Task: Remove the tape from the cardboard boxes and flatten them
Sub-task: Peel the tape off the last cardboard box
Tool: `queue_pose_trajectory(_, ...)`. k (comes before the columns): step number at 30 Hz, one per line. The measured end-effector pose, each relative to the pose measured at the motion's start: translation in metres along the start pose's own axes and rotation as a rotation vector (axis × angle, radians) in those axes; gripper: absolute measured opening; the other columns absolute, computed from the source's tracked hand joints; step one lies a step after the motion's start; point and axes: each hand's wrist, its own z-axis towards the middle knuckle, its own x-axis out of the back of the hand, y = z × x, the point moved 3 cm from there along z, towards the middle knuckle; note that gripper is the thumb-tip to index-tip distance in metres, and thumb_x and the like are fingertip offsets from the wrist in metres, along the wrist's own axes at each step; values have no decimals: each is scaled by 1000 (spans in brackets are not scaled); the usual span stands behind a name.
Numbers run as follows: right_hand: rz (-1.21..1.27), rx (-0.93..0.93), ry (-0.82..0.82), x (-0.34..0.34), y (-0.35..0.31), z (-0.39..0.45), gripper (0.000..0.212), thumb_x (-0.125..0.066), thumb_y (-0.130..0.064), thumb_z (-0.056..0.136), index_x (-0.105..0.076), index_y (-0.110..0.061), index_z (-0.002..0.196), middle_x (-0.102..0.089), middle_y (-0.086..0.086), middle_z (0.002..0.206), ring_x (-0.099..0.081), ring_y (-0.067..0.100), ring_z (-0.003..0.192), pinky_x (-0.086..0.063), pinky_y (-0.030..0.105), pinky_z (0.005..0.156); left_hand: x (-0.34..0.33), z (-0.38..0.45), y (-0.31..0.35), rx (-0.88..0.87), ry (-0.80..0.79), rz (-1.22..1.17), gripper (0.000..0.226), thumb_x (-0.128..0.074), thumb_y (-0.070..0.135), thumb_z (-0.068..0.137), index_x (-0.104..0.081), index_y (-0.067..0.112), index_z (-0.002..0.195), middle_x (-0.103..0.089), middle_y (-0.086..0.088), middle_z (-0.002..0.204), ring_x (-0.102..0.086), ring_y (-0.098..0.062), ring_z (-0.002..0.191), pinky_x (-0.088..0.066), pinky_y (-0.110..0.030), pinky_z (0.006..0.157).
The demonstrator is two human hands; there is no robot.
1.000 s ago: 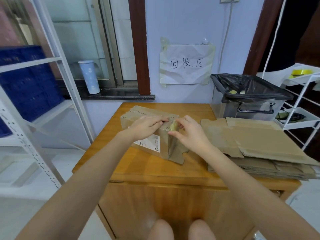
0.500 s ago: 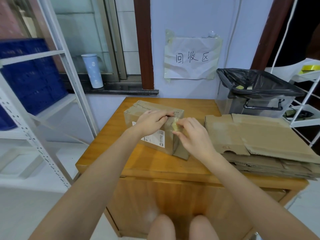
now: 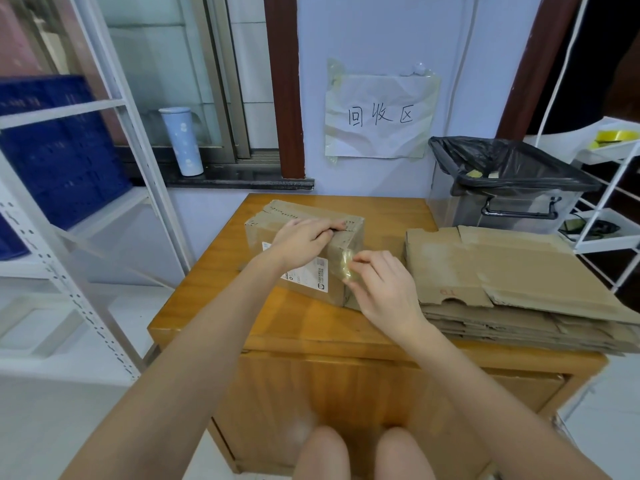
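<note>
On the wooden desk [image 3: 304, 327], the brown cardboard box [image 3: 304, 251] lies long axis left-right. The left hand [image 3: 304, 239] curls over its top; the right hand's [image 3: 381, 289] grip pinches clear yellowish tape [image 3: 343, 266] at the near-right corner, peeling toward the person.

Your forearms are bare from the lower frame edges to the wrists; no sleeve, watch or band shows. Your left hand [image 3: 303, 242] and right hand [image 3: 384, 289] wear no gloves or rings. Your two bare knees show at the bottom edge.
</note>
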Motion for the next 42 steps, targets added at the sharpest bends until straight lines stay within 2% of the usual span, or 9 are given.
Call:
queue_pose_trajectory(5,-9,54,-5,1,5,-7,18,-71,-2,79,-68,-4,96,-68,9,95,-57,23,85,-48,36,61,-2,-1,1,4,-3,-6,38,-29,22,104,-51,33,134,-45,22,143,-36,-5,134,-14,-21,99)
queue_pose_trajectory(10,-28,50,-36,-2,5,-10,38,-60,13,74,-70,-9,104,-66,13,93,-52,25,84,-44,35,62,-1,0,3,6,-7,-1,39,-29,22,104,-50,32,135,-44,22,144,-35,-6,135,-15,-23,103)
queue_pose_trajectory(15,-46,-21,-100,-4,1,-5,35,-43,6,77,-70,-5,97,-64,13,93,-49,25,84,-45,35,62,-1,-1,3,24,-2,-11,38,-29,23,104,-50,33,135,-45,21,143,-35,-5,135,-14,-22,100)
queue_pose_trajectory(19,-66,-32,-136,-2,0,-3,34,-41,3,76,-70,-5,92,-63,14,95,-47,25,84,-43,34,62,-2,-2,6,23,6,5,36,-31,30,104,-50,34,134,-48,19,142,-38,-6,133,-15,-22,97)
queue_pose_trajectory(26,-17,34,-113,0,-2,-8,32,-69,11,71,-65,0,100,-67,10,97,-52,23,84,-40,32,64,-2,-2,6,28,25,9,35,-34,34,103,-51,34,134,-49,19,141,-39,-5,132,-15,-22,97)
queue_pose_trajectory(32,-47,47,-120,-1,1,-4,22,-60,4,79,-70,-2,97,-68,11,98,-52,25,86,-46,35,63,-2,-2,7,35,28,14,35,-34,34,103,-51,35,133,-50,18,139,-39,-6,132,-16,-22,97)
queue_pose_trajectory(37,-13,-43,-215,-4,0,4,28,-49,-19,82,-74,-13,94,-60,11,90,-56,29,78,-45,33,61,-2,-1,8,48,31,33,36,-33,34,103,-50,34,135,-51,16,139,-39,-7,132,-17,-24,100)
queue_pose_trajectory(40,-34,-54,-222,-8,1,5,26,-65,-28,78,-71,-13,98,-58,9,91,-55,26,78,-44,32,61,-3,0,8,54,28,36,37,-32,34,103,-49,34,136,-50,16,140,-39,-7,133,-17,-25,101)
queue_pose_trajectory(42,-70,-46,-184,-10,2,5,25,-78,-17,72,-68,-11,95,-60,9,88,-55,27,74,-42,32,60,-3,0,8,56,29,40,37,-32,34,103,-49,34,136,-50,16,140,-39,-7,132,-18,-26,102)
